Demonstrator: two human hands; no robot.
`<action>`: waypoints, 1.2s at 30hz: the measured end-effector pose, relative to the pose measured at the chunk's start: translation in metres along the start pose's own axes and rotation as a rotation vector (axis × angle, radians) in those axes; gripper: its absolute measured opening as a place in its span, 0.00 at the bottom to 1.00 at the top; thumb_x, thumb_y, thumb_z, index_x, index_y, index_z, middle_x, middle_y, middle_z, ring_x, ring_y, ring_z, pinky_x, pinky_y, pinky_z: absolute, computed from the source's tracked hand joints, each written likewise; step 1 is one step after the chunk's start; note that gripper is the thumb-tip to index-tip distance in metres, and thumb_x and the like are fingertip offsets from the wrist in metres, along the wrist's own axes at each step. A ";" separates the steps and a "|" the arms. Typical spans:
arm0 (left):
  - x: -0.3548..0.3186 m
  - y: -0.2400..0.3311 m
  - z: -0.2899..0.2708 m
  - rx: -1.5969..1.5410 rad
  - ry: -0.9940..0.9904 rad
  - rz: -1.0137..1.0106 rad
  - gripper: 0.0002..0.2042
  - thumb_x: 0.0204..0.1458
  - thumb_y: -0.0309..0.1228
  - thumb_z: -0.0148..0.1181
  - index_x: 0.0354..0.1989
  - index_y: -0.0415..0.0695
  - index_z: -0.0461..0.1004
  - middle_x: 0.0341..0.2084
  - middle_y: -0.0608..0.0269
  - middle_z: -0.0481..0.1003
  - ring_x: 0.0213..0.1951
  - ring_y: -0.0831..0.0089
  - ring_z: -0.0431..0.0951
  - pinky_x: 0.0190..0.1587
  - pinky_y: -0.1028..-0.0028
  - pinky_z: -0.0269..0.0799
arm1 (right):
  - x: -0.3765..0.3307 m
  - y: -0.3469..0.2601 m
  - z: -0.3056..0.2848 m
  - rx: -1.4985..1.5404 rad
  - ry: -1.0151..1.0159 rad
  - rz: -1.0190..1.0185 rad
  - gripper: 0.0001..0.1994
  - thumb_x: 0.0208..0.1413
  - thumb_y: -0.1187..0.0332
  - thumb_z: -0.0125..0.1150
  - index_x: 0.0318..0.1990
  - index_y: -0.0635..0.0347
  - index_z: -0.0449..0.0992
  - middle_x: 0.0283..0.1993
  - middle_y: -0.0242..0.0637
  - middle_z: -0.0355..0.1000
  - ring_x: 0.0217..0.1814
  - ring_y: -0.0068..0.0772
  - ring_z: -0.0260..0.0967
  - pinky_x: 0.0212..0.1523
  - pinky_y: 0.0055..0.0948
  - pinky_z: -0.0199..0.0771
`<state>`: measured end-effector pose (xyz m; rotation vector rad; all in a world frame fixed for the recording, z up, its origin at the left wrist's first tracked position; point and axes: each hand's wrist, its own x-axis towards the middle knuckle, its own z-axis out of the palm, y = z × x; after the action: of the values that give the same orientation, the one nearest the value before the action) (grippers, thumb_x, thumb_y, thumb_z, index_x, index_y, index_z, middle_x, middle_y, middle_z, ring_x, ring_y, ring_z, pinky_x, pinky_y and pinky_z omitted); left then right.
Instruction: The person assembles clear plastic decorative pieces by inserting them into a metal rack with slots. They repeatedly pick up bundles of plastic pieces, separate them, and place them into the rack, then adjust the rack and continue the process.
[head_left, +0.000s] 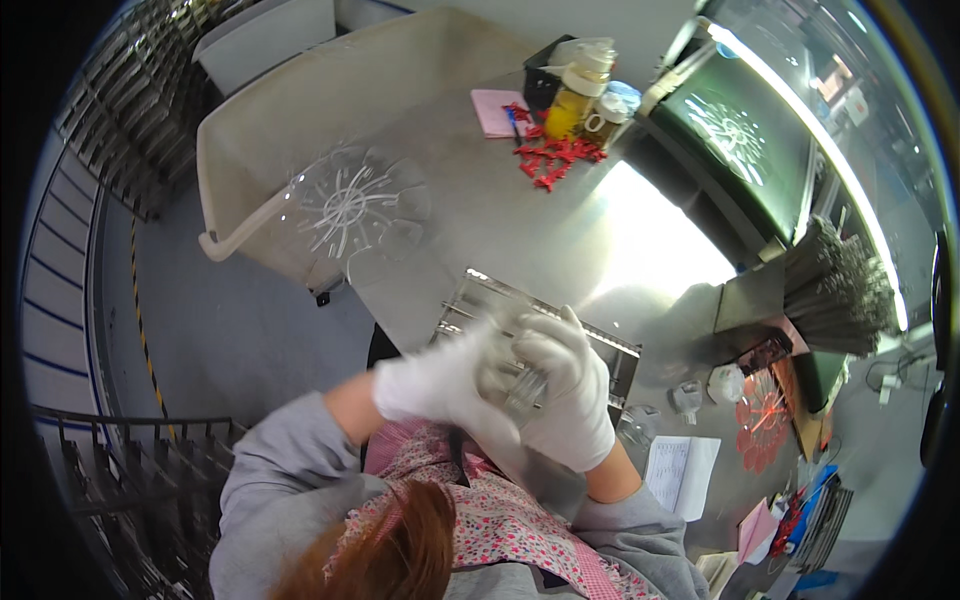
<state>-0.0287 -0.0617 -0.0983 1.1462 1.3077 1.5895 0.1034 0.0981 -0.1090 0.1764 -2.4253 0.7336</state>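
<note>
My two hands, in white gloves, come together over a metal wire rack (pixel 620 347) at the near edge of the steel table. My right hand (pixel 568 395) is closed, fingers curled round a small transparent piece (pixel 526 390) whose kind I cannot make out. Against it from the left lies my left hand (pixel 445 385), its fingers smeared by motion. Past the rack, at the table's left edge, is a transparent flower-shaped plastic piece (pixel 348 207) with white ribs radiating from its middle.
A big pale bin (pixel 290 130) stands beyond the table (pixel 450 190). Red pieces (pixel 555 160) lie by several jars (pixel 580 95). At right are a conveyor belt (pixel 745 140), a bundle of grey rods (pixel 838 290), a red flower-shaped piece (pixel 762 420) and a paper sheet (pixel 682 475).
</note>
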 end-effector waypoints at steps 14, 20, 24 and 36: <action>-0.029 -0.086 -0.053 0.745 0.326 0.408 0.32 0.38 0.33 0.77 0.55 0.49 0.68 0.52 0.59 0.75 0.62 0.53 0.75 0.71 0.48 0.56 | 0.032 0.022 0.069 1.298 -0.615 1.086 0.57 0.35 0.76 0.86 0.73 0.64 0.52 0.60 0.34 0.70 0.61 0.30 0.70 0.61 0.35 0.72; -0.023 -0.088 -0.084 0.854 0.402 0.144 0.43 0.38 0.52 0.79 0.61 0.42 0.69 0.59 0.50 0.73 0.64 0.52 0.71 0.71 0.49 0.56 | 0.051 0.036 0.085 1.056 -0.192 0.864 0.48 0.43 0.82 0.73 0.73 0.53 0.53 0.58 0.41 0.69 0.60 0.37 0.71 0.57 0.38 0.77; -0.015 -0.103 -0.097 0.748 0.657 0.033 0.44 0.39 0.54 0.75 0.65 0.44 0.67 0.58 0.54 0.73 0.60 0.52 0.72 0.68 0.51 0.61 | 0.055 0.066 0.107 0.981 0.186 0.754 0.36 0.47 0.83 0.67 0.65 0.48 0.64 0.60 0.43 0.68 0.63 0.47 0.70 0.56 0.46 0.78; 0.008 -0.113 -0.093 1.046 0.531 -0.131 0.34 0.45 0.42 0.73 0.62 0.45 0.70 0.56 0.56 0.75 0.61 0.59 0.73 0.70 0.52 0.59 | 0.074 0.076 0.091 -0.160 -0.391 0.004 0.18 0.35 0.75 0.80 0.38 0.58 0.81 0.50 0.42 0.79 0.61 0.56 0.74 0.53 0.40 0.81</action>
<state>-0.1175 -0.0611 -0.2141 1.1711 2.6816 1.1071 -0.0249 0.1151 -0.1626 0.2720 -2.8418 0.5415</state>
